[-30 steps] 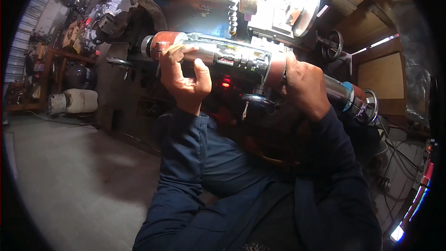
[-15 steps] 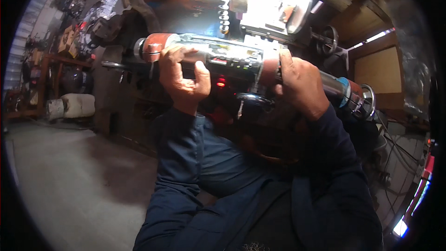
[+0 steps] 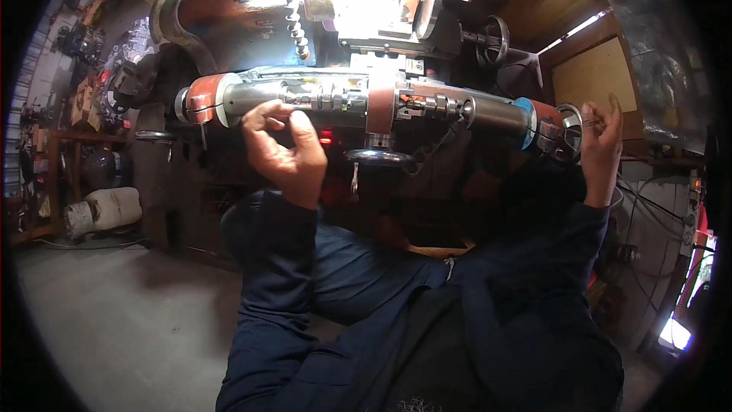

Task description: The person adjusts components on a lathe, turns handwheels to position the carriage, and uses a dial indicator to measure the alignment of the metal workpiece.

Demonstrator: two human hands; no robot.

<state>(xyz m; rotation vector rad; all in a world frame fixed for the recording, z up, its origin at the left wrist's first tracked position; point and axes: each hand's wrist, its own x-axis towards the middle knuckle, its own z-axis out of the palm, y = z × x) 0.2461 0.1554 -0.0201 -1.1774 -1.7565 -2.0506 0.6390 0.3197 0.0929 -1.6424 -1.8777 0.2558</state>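
Observation:
A long machine fixture [image 3: 255, 96] with steel cylinders lies across the top centre, with an orange-red collar [image 3: 208, 99] at its left, a red middle block [image 3: 380, 104] and a blue ring [image 3: 524, 121] near its right end. My left hand [image 3: 286, 149] is at the lower edge of the left cylinder, fingers bent and apart; whether its fingertips touch is unclear. My right hand [image 3: 602, 145] is raised beside the handwheel [image 3: 570, 131] at the right end, fingers loosely apart, holding nothing visible. A black-rimmed handwheel [image 3: 381, 157] sits below the middle block.
Above are a brightly lit machine head, a segmented hose [image 3: 296, 23] and a second handwheel [image 3: 492, 46]. A white gas cylinder [image 3: 114, 210] stands at left beside cluttered shelving [image 3: 95, 141]. Cables [image 3: 659, 214] hang at right; concrete floor [image 3: 122, 298] shows at lower left.
My right hand has left the middle block and moved right to the end handwheel, exposing the right half of the fixture. My left hand's fingers have lowered slightly; the view has shifted.

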